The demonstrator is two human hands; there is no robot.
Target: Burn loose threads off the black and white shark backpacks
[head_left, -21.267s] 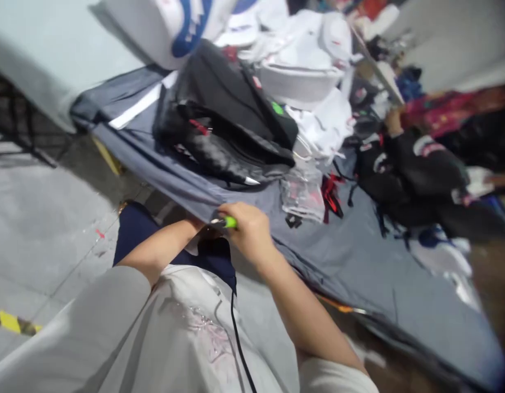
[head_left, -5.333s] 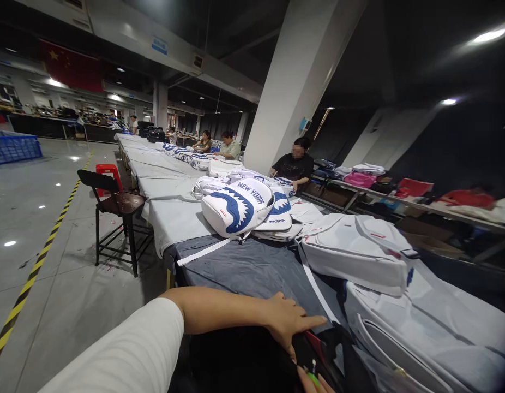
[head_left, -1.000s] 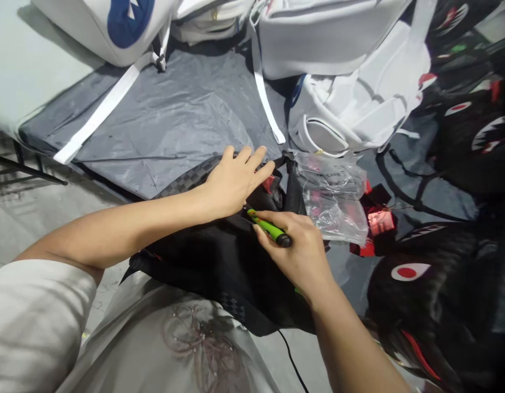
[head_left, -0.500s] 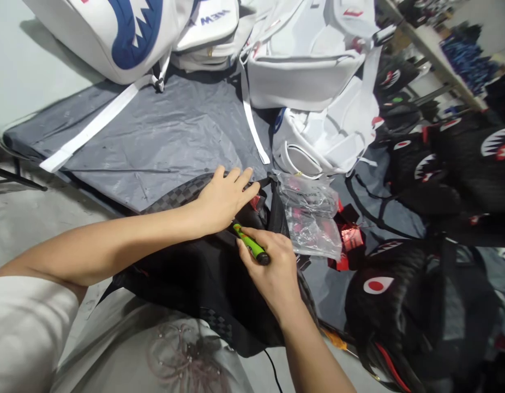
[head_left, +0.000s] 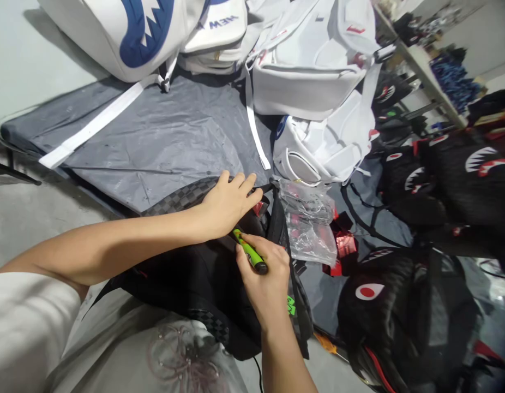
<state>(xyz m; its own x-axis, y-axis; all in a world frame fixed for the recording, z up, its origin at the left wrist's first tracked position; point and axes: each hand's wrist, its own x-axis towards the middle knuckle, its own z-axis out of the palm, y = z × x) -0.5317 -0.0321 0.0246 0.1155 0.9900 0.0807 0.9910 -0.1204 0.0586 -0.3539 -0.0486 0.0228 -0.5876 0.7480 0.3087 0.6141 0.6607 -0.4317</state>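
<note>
A black bag (head_left: 170,273) with a checkered panel lies across my lap and the table edge. My left hand (head_left: 230,204) presses on its upper part, fingers spread and slightly bent. Just below it, my right hand (head_left: 266,267) grips a short green tool handle (head_left: 250,251) with a black end. The handle points up and left toward the bag's surface beneath my left palm. Its working tip is hidden, so I cannot tell the tool's kind. Near my left fingertips a small shiny red piece (head_left: 259,208) shows in the bag's opening.
Clear plastic packets (head_left: 310,218) and red-black tags (head_left: 343,245) lie right of the bag on the grey table cover (head_left: 154,131). White backpacks (head_left: 310,87) stand at the back. Black shark-face backpacks (head_left: 383,311) crowd the right side. An orange-handled tool (head_left: 326,343) sits at the front edge.
My right hand and forearm have shifted slightly left, still gripping the green handle. A green mark on the bag's right side now shows. My left hand stays on the bag; the view has moved a little.
</note>
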